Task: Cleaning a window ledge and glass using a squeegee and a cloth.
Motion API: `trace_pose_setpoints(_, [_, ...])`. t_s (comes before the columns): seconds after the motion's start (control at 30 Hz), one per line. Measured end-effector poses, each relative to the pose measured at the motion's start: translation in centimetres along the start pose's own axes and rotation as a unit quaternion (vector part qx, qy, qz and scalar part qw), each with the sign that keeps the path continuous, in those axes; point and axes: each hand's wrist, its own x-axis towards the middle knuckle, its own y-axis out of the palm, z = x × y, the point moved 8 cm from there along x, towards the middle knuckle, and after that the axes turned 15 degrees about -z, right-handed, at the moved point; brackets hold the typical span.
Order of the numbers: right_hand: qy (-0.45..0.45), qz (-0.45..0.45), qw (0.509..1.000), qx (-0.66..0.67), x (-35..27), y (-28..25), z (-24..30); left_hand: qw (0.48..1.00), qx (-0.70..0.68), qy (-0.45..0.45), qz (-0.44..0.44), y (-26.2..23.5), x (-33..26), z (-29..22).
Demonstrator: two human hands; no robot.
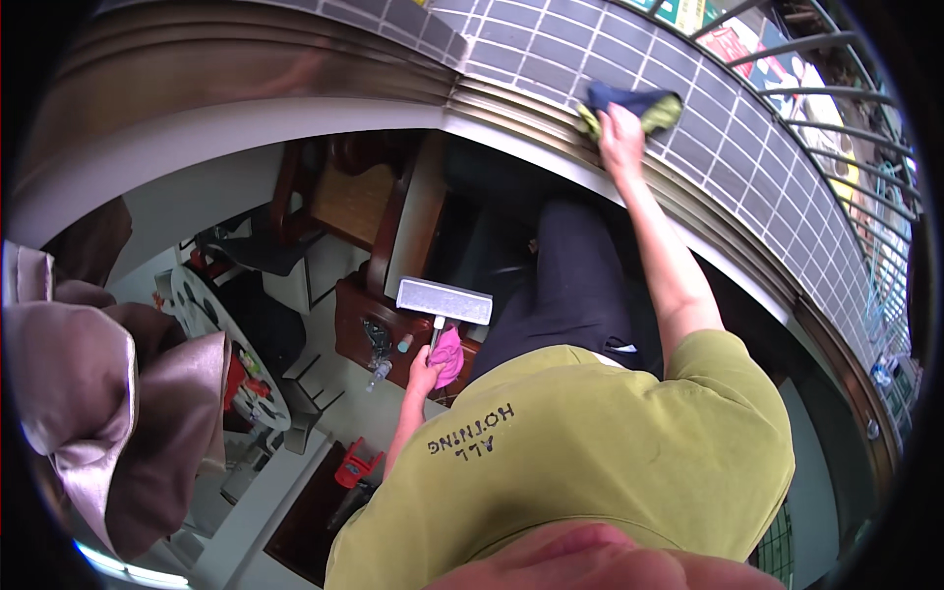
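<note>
My right hand (621,147) is stretched out over the grey tiled ledge. Its fingers press and grip a dark blue and yellow-green cloth (649,103), bunched up beside the window track (531,111). Lower down, at my left side, my left hand (423,376) is closed round the handle of a window squeegee (444,300) with a wide, pale grey head pointing away from me. A pink cloth (448,359) hangs against that same hand; whether the fingers also pinch it I cannot tell.
Metal bars (836,91) fence the ledge's outer side. A brown curtain (128,393) hangs at the left. Below are a round table (265,398) with things on it, a red stool (356,464), and wooden furniture (354,202). A clear bottle (379,373) lies near my left hand.
</note>
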Motion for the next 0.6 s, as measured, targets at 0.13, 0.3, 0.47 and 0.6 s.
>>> trace_pose_setpoints(0.13, [-0.128, 0.167, 0.970, 0.123, 2.3, 12.0, 12.1, 1.000, 0.001, 0.029, -0.006, -0.2, -0.6, 0.7])
trace_pose_setpoints(0.3, [-0.174, 0.224, 0.957, -0.056, -1.8, 16.0, 15.3, 1.000, 0.021, 0.001, -0.017, -0.7, -0.4, 3.3])
trace_pose_setpoints(0.47, [-0.151, 0.200, 0.966, -0.054, -1.5, 8.9, 9.8, 0.996, -0.066, -0.054, 0.018, -1.4, 1.8, 5.4])
trace_pose_setpoints(0.6, [-0.092, 0.217, 0.955, -0.177, -2.3, -2.3, 2.0, 0.999, -0.035, -0.016, 0.018, -1.9, 4.0, 1.8])
